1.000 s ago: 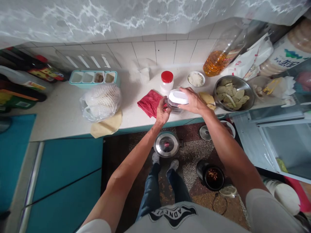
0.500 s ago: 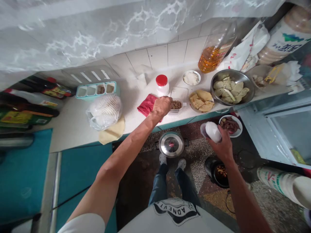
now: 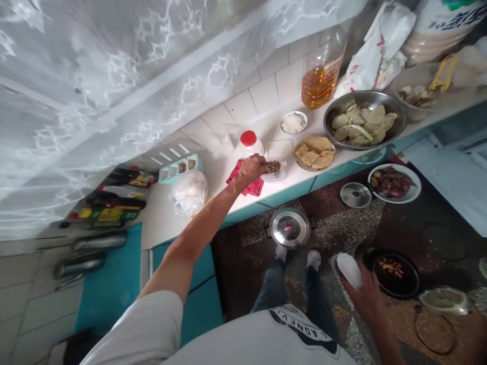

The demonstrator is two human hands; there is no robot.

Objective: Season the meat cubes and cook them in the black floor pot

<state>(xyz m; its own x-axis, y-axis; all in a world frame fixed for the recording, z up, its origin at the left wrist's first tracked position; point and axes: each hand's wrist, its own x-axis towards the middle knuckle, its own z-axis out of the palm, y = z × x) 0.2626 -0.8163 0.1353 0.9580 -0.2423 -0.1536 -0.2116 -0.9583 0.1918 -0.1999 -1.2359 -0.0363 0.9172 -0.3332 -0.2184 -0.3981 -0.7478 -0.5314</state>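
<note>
Right hand (image 3: pixel 361 296) has dropped floorward, its grip around the lid (image 3: pixel 350 270); left hand (image 3: pixel 251 169) grips the counter's (image 3: pixel 167 223) container (image 3: pixel 274 170).

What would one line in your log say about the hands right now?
left hand: at open container of brown bits on counter | right hand: holding white lid low over floor | beside: red cloth

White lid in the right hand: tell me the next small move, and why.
Probably set the white lid down on a free spot, since the right hand holds it low over the floor near the dark pot, while the left hand grips the open container of brown pieces on the counter.
</note>
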